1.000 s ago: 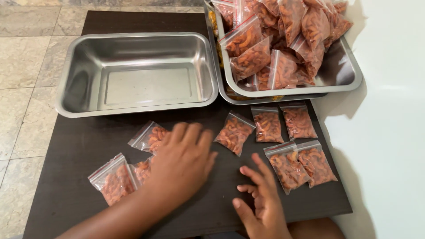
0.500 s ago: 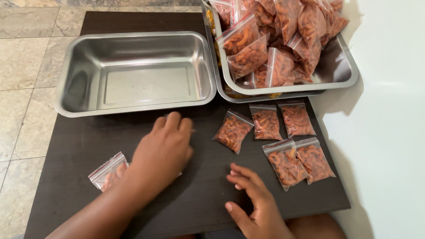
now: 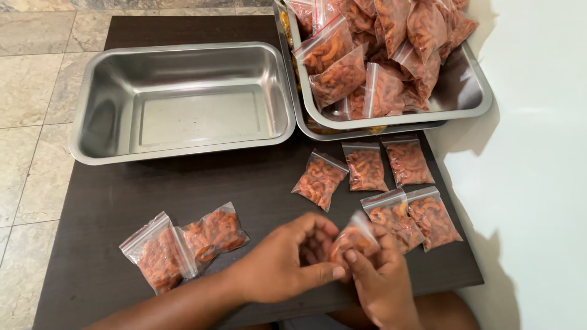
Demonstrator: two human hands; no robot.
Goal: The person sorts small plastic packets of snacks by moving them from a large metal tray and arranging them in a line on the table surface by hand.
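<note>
Dark table, small clear bag of orange-red snacks, both hands pinching it

Small clear snack bag, apparently sealed, held upright.

From my feed, both arms are bare, no sleeves in sight. The left hand and right hand have no gloves, rings or watch on them, and the fingernails are short and unpainted.
</note>
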